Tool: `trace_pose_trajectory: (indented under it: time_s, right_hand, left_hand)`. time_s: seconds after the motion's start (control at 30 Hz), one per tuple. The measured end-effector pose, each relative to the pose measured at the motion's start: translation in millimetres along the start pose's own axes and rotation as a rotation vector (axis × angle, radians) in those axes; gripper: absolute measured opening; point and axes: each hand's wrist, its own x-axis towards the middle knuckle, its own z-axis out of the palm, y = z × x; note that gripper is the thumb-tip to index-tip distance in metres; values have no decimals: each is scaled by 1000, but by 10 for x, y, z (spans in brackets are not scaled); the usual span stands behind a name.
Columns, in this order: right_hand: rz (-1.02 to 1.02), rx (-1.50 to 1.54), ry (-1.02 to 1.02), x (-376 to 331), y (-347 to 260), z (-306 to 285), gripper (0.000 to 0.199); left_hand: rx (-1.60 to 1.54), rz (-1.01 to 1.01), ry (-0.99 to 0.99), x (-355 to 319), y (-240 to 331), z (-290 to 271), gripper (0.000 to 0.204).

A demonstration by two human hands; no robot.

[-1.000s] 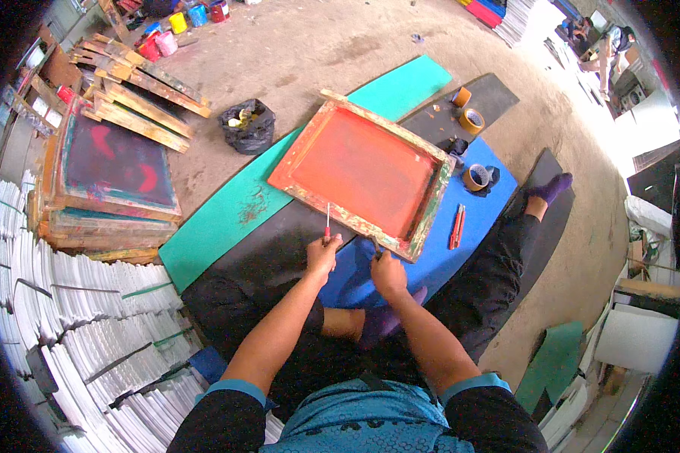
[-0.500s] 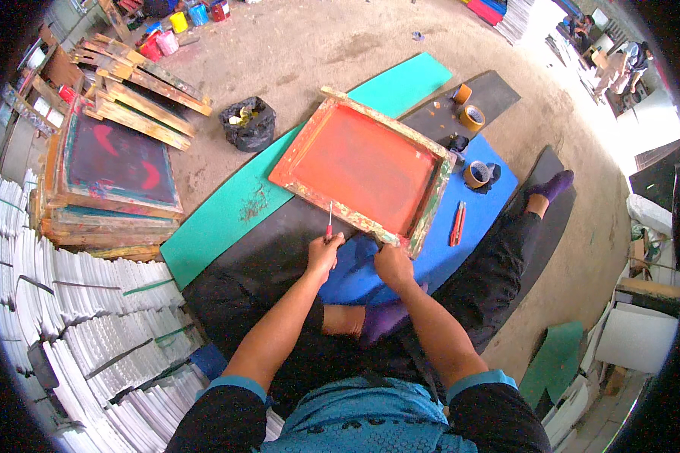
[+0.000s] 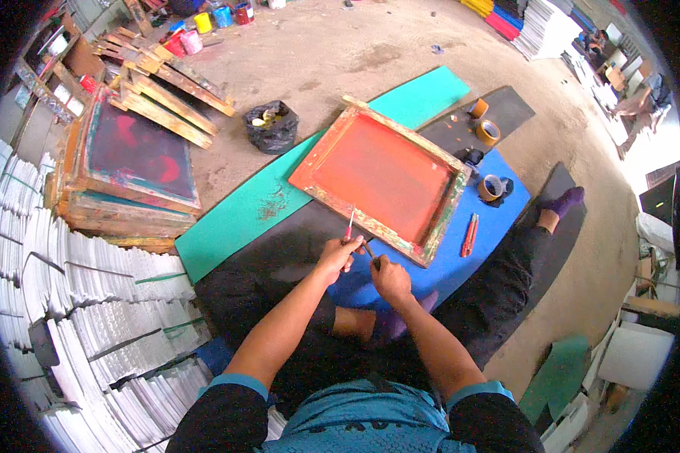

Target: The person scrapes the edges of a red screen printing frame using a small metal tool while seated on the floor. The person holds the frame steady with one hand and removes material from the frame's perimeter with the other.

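In my left hand (image 3: 338,259) is a slim red-handled tool (image 3: 349,225) with a thin pale tip, pointing away from me; I cannot tell its exact kind. My right hand (image 3: 391,281) is closed on a dark, narrow stick-like piece (image 3: 371,253), whose far end reaches the fingers of my left hand. Just beyond both hands lies a wooden screen-printing frame (image 3: 443,224) with orange mesh (image 3: 385,178), its wood stained with paint. Neither hand touches the frame.
Under the frame are green (image 3: 227,235), black and blue (image 3: 485,208) mats. Tape rolls (image 3: 488,133) and a red cutter (image 3: 469,235) lie at its right. A black-bagged bin (image 3: 272,127) stands beyond. Stacked screens (image 3: 140,162) and white bundled sheets (image 3: 102,279) fill the left. People are far right.
My right hand has come away from the frame's near corner and toward my left hand, showing the dark piece between them. The whole view has shifted slightly.
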Motion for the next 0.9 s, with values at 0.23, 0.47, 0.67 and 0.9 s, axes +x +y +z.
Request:
trace_pose_trajectory:
  time_s: [0.23,0.47,0.67,0.9]
  right_hand:
    - [-234,127,-41,200,-454,83,31]
    - [-315,411,-285,509,-785,298,32]
    - [-245,493,-395,427,-816,254,32]
    - [76,887,-570,302,-178,214,38]
  left_hand:
    - [-52,-99,60,-123,368,-460,20]
    - [-214,-30,301,56,554,-1054,20]
    - [-189,114,719,396,617,-1638,31]
    - [-265,161,841,530,475,-1813,29]
